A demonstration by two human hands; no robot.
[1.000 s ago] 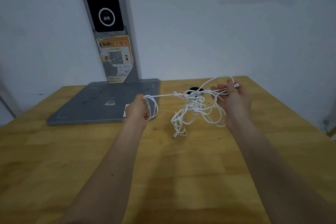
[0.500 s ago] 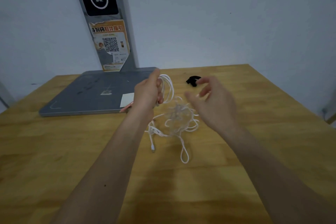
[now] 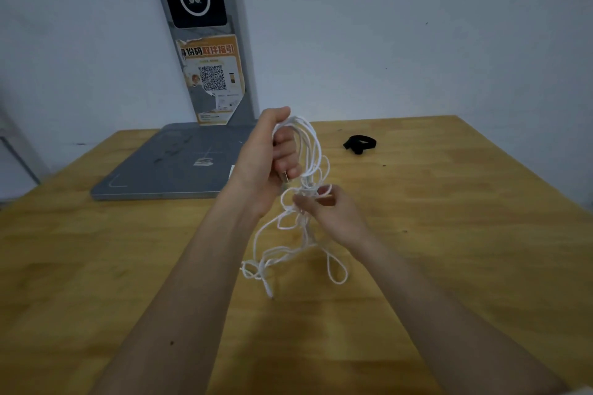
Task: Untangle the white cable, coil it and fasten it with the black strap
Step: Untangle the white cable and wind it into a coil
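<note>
While the left hand (image 3: 266, 157) grips several loops of white cable (image 3: 308, 151), the right hand (image 3: 324, 212) pinches the snarl below. Untangling is underway; next, I judge, that knot needs teasing loose before coiling, with the black strap (image 3: 359, 144) lying untouched right of centre on the bench (image 3: 449, 234).

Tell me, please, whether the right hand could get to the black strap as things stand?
Probably yes, but not yet: the strap lies alone on the table with nothing in between. The right hand, however, is pinching the tangled cable and would have to let go first.
</note>
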